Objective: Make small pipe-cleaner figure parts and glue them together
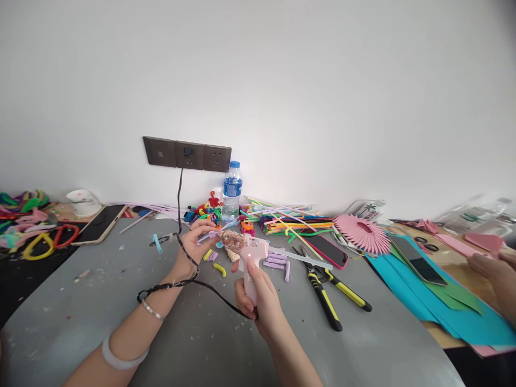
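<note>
My right hand (pixel 256 293) is wrapped around the handle of a pale pink hot glue gun (pixel 255 252). Its nozzle end points left, and a clear glue stick (pixel 310 260) juts out of the back to the right. My left hand (pixel 192 250) is closed near the nozzle, fingertips together; a bit of lilac shows there, but what they pinch is too small to make out. A black power cord (pixel 220 294) runs from the gun past my left wrist up to the wall. Short lilac pipe-cleaner pieces (pixel 276 260) and a yellow piece (pixel 220 269) lie on the grey mat just beyond.
Yellow-black pliers (pixel 322 295) lie right of the glue gun, near a pink-cased phone (pixel 325 250). Pipe cleaners (pixel 294 221) and a water bottle (pixel 232 193) sit at the back by the socket panel (pixel 187 154). Another person's hand (pixel 489 269) is at the far right.
</note>
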A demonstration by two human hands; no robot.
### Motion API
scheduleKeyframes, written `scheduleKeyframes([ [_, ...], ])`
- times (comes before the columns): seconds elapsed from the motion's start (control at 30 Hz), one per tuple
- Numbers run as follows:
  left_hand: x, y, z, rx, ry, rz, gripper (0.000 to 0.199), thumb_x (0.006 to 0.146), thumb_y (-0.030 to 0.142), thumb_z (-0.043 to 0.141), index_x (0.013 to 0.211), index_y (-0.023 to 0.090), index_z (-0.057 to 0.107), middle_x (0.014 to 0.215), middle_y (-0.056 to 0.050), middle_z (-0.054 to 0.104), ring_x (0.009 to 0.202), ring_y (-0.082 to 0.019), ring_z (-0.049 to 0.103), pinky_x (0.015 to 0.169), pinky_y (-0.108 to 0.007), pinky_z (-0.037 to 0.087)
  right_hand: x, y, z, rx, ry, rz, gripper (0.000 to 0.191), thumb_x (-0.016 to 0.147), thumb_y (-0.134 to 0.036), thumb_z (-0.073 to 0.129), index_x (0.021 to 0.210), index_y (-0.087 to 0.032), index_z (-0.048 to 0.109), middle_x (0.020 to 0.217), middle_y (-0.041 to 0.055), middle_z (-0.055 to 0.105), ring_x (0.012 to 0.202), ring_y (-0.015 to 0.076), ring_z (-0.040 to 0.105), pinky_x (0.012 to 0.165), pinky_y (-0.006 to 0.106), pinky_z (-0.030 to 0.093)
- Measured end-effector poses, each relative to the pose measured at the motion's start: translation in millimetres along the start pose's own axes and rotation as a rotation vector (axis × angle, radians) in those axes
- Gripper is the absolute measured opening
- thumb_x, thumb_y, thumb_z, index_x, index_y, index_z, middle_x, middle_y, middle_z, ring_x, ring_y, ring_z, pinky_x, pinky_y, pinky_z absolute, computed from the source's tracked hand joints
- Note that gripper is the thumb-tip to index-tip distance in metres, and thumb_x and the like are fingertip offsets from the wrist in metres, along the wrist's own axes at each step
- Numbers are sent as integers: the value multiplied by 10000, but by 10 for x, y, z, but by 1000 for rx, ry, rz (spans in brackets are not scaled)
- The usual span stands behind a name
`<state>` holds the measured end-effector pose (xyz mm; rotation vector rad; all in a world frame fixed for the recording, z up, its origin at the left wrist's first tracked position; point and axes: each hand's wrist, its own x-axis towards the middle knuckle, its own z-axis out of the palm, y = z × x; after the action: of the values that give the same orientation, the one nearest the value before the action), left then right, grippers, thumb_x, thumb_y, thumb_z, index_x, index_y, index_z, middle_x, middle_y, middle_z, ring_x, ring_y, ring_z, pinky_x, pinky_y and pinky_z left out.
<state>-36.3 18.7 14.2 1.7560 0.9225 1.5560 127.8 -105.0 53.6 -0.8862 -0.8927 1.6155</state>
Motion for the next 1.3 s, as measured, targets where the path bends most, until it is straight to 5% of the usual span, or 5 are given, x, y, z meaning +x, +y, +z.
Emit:
scheduleKeyframes([
  [0.97, 12, 4, 15, 56, 75, 110, 222, 760, 423, 744, 794, 204, 727, 954, -58, 634, 951, -213, 629, 876, -375, 549, -12, -4, -116, 15, 56, 6, 436, 907, -632, 437, 887, -201, 491, 356, -123, 346, 287, 39, 155, 311, 161, 136],
  [1.3, -16, 93, -30, 40, 67, 51, 183, 786, 400, 721, 806, 219, 709, 1020, -62, 601, 1034, -234, 600, 927, -399, 524, -4, -16, -139, -46, 99, 4, 451, 891, -653, 449, 876, -203, 480, 352, -123, 351, 275, 42, 177, 304, 160, 150],
])
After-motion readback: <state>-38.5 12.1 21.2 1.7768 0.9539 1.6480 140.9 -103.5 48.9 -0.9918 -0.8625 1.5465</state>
